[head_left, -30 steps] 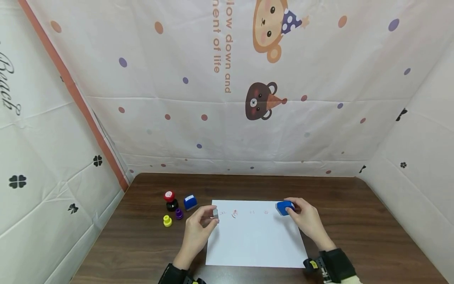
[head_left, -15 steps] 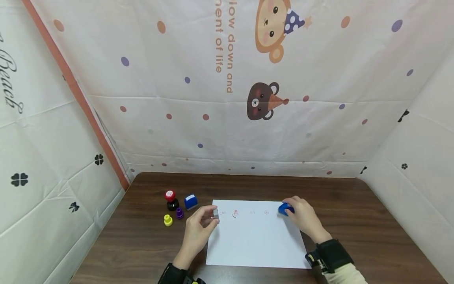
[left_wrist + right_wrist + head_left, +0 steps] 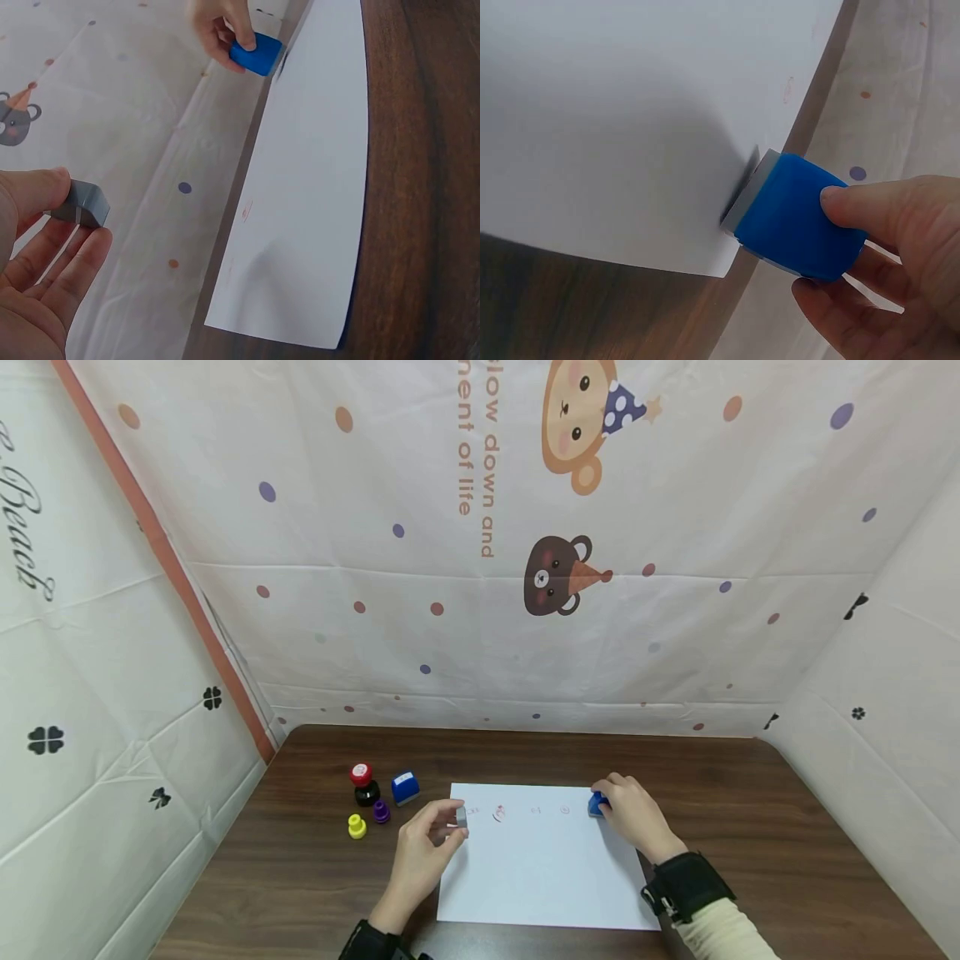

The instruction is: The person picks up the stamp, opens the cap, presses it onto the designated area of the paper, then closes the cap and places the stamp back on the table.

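Note:
My right hand [image 3: 633, 818] pinches a blue stamp [image 3: 799, 217] between thumb and fingers. Its grey base faces the far right corner of the white paper [image 3: 547, 877], very close to the surface; I cannot tell whether it touches. Along the sheet's far edge runs a row of small, faint reddish stamped marks [image 3: 498, 813]. At the paper's left side, my left hand [image 3: 420, 860] holds a small grey cap [image 3: 88, 204] between the thumb and fingertips, raised off the table. The stamp's printing face is hidden from the head view.
Left of the paper on the brown wooden table [image 3: 300, 877] stand a red-topped black stamp [image 3: 365, 787], another blue stamp [image 3: 405, 787], a small purple piece [image 3: 381, 812] and a small yellow piece [image 3: 357, 826]. Patterned white cloth [image 3: 375, 643] hangs behind the table and at both sides.
My right hand has lowered the blue stamp toward the paper's far right corner, and its wrist has swung a little left. The left hand keeps holding the grey cap in nearly the same spot.

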Action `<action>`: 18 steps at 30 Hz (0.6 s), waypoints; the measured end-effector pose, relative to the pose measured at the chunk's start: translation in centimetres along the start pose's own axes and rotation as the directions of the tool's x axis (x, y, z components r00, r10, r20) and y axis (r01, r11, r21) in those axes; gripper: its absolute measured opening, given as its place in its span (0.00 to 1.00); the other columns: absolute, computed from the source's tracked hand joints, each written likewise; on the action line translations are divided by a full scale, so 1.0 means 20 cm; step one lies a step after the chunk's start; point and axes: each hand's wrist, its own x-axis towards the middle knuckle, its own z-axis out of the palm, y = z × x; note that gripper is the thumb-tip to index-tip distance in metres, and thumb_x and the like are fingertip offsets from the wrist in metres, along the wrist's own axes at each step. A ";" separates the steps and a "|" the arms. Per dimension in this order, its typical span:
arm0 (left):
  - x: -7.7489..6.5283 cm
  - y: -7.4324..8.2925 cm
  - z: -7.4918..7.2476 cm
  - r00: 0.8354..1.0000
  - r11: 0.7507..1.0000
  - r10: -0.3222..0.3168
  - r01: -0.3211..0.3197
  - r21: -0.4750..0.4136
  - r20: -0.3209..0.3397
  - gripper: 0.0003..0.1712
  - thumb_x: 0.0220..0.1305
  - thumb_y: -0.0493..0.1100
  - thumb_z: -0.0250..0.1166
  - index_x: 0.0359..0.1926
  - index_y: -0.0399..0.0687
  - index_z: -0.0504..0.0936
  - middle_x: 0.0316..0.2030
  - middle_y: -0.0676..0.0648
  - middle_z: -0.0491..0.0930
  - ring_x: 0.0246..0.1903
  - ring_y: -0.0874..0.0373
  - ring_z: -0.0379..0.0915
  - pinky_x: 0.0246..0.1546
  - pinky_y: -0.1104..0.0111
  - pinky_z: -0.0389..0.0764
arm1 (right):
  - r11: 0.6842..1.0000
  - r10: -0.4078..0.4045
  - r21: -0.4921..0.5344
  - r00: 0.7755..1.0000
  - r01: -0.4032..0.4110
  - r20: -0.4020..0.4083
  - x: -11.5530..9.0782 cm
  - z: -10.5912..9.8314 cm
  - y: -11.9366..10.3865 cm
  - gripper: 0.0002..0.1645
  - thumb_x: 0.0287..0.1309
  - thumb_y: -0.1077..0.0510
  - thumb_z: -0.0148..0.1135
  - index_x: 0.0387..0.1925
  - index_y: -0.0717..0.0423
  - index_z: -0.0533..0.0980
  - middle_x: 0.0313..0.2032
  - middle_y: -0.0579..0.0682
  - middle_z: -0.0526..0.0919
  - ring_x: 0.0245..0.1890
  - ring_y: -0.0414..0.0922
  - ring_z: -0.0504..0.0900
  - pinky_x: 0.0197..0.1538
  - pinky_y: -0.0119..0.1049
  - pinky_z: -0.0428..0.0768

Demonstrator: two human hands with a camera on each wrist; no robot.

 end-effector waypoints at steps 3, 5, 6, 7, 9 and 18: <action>0.00 0.00 0.01 1.000 1.000 0.010 -0.010 0.002 -0.005 0.22 0.49 0.32 0.70 0.44 0.55 0.79 0.37 0.54 0.81 0.34 0.64 0.79 0.36 0.72 0.82 | 1.000 -0.007 -0.016 1.000 0.007 0.004 0.01 0.01 0.00 0.12 0.44 0.68 0.68 0.36 0.62 0.80 0.31 0.53 0.79 0.35 0.51 0.78 0.38 0.41 0.82; 0.00 0.00 0.01 1.000 1.000 0.013 -0.013 -0.003 -0.007 0.22 0.48 0.32 0.70 0.44 0.55 0.79 0.36 0.54 0.81 0.34 0.64 0.79 0.36 0.69 0.83 | 0.999 -0.014 -0.030 1.000 0.014 0.004 0.01 0.01 0.00 0.12 0.44 0.68 0.68 0.35 0.62 0.80 0.31 0.53 0.79 0.34 0.51 0.78 0.38 0.41 0.82; 0.00 0.00 0.01 1.000 1.000 0.014 -0.014 -0.007 -0.007 0.21 0.48 0.32 0.70 0.44 0.54 0.79 0.36 0.54 0.80 0.34 0.64 0.79 0.36 0.69 0.83 | 0.999 -0.017 -0.036 1.000 0.017 0.002 0.01 0.01 0.00 0.12 0.44 0.68 0.68 0.35 0.62 0.80 0.31 0.53 0.79 0.34 0.51 0.78 0.38 0.40 0.82; 0.00 0.00 0.01 1.000 1.000 0.015 -0.015 -0.007 -0.008 0.21 0.48 0.32 0.70 0.44 0.53 0.79 0.36 0.54 0.80 0.34 0.64 0.79 0.36 0.69 0.83 | 0.999 -0.021 -0.041 1.000 0.021 0.000 0.01 0.01 0.00 0.12 0.43 0.68 0.69 0.35 0.62 0.80 0.31 0.53 0.79 0.34 0.51 0.78 0.37 0.40 0.82; 0.00 0.00 0.01 1.000 1.000 0.012 -0.013 -0.004 -0.006 0.21 0.48 0.32 0.70 0.44 0.53 0.79 0.36 0.54 0.80 0.34 0.64 0.79 0.36 0.69 0.83 | 0.998 -0.028 -0.049 1.000 0.028 -0.003 0.02 0.02 0.00 0.12 0.43 0.68 0.69 0.34 0.61 0.80 0.30 0.53 0.79 0.34 0.51 0.78 0.37 0.40 0.82; 0.00 0.00 0.01 1.000 1.000 0.007 -0.008 -0.008 -0.004 0.21 0.48 0.32 0.70 0.44 0.54 0.79 0.36 0.53 0.81 0.34 0.64 0.79 0.35 0.77 0.80 | 0.999 -0.025 -0.048 1.000 0.025 -0.005 0.02 0.01 -0.01 0.12 0.41 0.68 0.71 0.33 0.61 0.80 0.29 0.52 0.79 0.32 0.50 0.79 0.36 0.40 0.82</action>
